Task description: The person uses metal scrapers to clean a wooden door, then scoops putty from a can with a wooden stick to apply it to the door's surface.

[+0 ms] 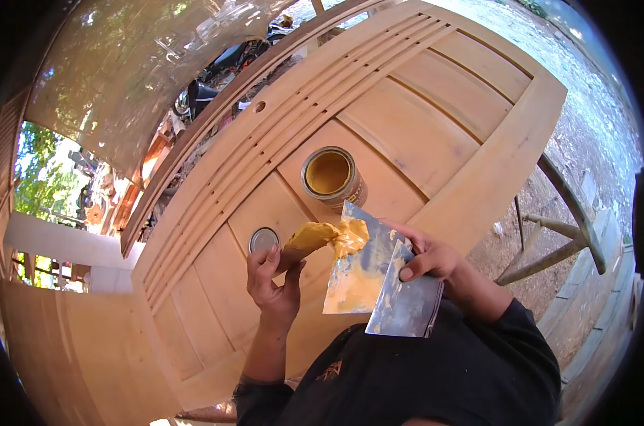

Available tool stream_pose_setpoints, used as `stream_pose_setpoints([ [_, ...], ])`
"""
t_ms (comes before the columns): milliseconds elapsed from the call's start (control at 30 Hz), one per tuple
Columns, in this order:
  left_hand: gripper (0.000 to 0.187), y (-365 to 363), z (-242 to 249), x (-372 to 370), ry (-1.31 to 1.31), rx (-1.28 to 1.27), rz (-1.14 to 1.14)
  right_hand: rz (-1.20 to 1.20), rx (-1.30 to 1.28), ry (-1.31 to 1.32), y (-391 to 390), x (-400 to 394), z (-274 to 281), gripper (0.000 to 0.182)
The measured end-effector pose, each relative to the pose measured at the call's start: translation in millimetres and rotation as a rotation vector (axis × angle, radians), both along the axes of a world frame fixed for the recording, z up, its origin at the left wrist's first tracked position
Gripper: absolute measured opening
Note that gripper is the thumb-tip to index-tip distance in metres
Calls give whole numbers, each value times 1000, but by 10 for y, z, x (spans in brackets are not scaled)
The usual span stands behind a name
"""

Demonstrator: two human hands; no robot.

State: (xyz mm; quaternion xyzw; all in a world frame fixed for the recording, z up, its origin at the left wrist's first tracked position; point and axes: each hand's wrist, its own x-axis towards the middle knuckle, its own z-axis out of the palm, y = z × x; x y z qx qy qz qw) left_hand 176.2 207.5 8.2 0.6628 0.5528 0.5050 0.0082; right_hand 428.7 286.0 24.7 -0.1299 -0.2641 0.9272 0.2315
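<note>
My left hand (274, 284) pinches a small flat scraper (304, 245) covered with thick yellow-brown paste. The paste (352, 236) stretches from it onto a metal plate (354, 284) smeared with putty. My right hand (427, 257) grips that plate together with a second metal sheet (406, 302), its thumb on top. Just beyond the plates an open can (330, 176) of yellow-brown paste stands upright on a panelled wooden door (400, 128). A round lid (264, 239) lies on the door behind my left hand.
The door lies flat on supports, with wooden legs (563, 245) showing at the right. A long wooden frame piece (215, 117) runs beyond its far edge. Boards (592, 305) lie on the ground at the right, and a wooden sheet (59, 348) is at the lower left.
</note>
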Motion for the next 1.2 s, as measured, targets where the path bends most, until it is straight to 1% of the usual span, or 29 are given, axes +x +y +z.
stream_pose_setpoints([
  [33,58,-22,-10,-25,2,-9,-12,-8,-4,10,3,19,8,87],
  [133,54,-66,-28,-158,331,-16,-6,-55,-14,6,6,63,47,87],
  [233,50,-57,116,-109,-26,-112,79,-58,18,-12,42,81,42,86],
  [267,50,-49,105,-151,-68,-99,82,-52,14,-24,38,63,31,86],
  [367,44,-34,183,-142,-2,-124,104,-36,17,-63,19,2,-31,84],
  [467,33,-118,213,3,-336,-302,71,-30,39,-80,9,-66,-90,82],
  [567,26,-175,158,11,-147,-330,137,-38,45,-66,12,-102,-95,81],
  [667,30,-139,80,4,-15,-173,100,-49,42,-47,19,-114,-88,81],
  [767,35,-119,173,39,121,-164,83,-55,51,-37,30,-112,-124,80],
  [867,44,-88,108,67,102,-83,23,-45,57,-42,37,-126,-113,79],
  [967,48,-99,157,112,153,-145,-21,-32,58,-60,23,-129,-76,78],
  [1067,52,-89,64,46,244,-56,-5,-22,94,-53,33,-113,-59,77],
  [1200,50,-125,18,4,283,-55,1,-27,81,-69,-6,-85,-70,77],
])
